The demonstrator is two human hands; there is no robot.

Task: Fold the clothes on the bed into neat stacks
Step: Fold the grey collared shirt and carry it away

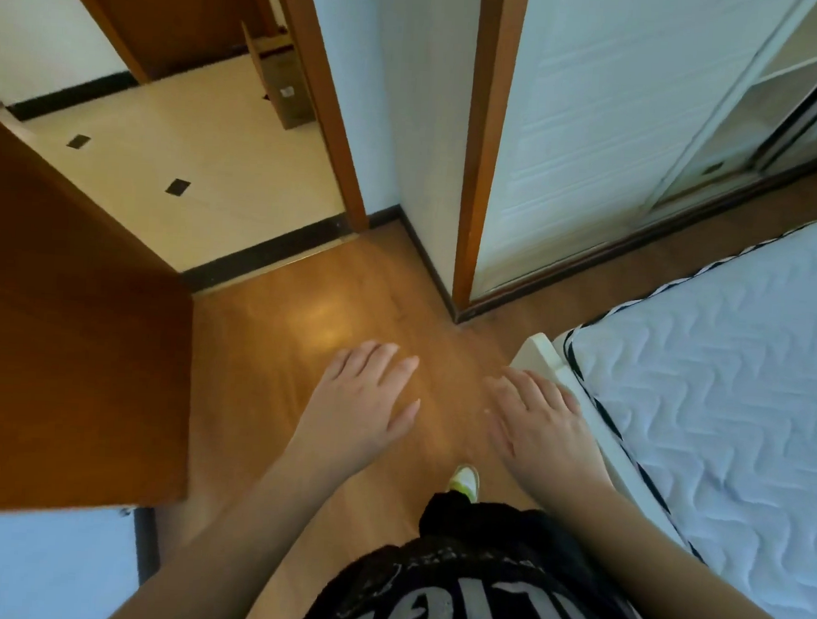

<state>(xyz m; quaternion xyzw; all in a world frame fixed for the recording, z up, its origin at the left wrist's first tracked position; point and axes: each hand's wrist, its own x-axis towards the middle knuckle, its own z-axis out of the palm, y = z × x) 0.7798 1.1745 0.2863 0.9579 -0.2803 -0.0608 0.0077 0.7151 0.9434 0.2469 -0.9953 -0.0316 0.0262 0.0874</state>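
Hands: left hand [365,397], right hand [541,420] flat, holding nothing | bed [726,400]: white quilted mattress

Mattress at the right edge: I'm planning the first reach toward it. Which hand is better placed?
Probably the right hand. It hovers open right beside the mattress corner, while the left hand, also open, hangs over the wooden floor, farther away. No clothes show in this view.

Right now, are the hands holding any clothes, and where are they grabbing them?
Nothing is held. The left hand and right hand hang open over the wooden floor, fingers straight, beside the mattress.
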